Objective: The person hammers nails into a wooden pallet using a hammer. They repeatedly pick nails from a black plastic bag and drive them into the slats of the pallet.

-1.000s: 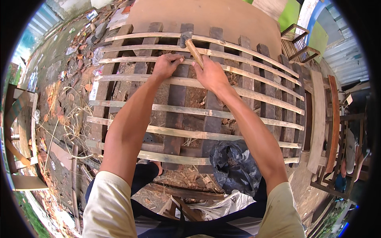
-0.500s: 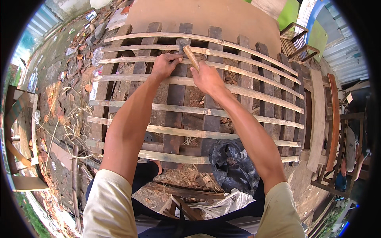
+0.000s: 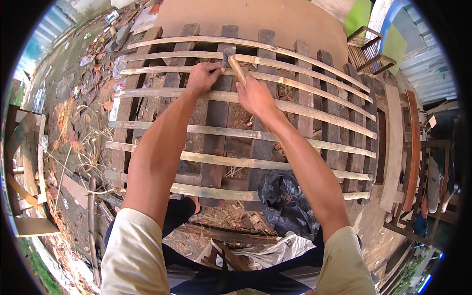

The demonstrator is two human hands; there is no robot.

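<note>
My right hand [image 3: 257,97] is wrapped round the wooden handle of a hammer [image 3: 238,70]. Its dark metal head lies over a dark wooden beam [image 3: 217,118], by the second bamboo strip from the far side. Just left of the hammer head, my left hand [image 3: 203,78] is closed in a pinch above the third bamboo strip [image 3: 157,70]. Whatever sits between its fingertips is too small to make out. Several long pale bamboo strips [image 3: 216,157] run left to right across the dark beams, with gaps between them.
A black plastic bag [image 3: 285,204] stands at the near edge of the frame, right of the middle. Behind the frame lies a brown board [image 3: 246,19]. Loose planks [image 3: 392,142] lie to the right, and a wooden chair [image 3: 368,49] stands far right. Debris litters the ground at left.
The hammer head and both hands stay at nearly the same spot. The view has shifted slightly, so the strips sit a little higher in it.
</note>
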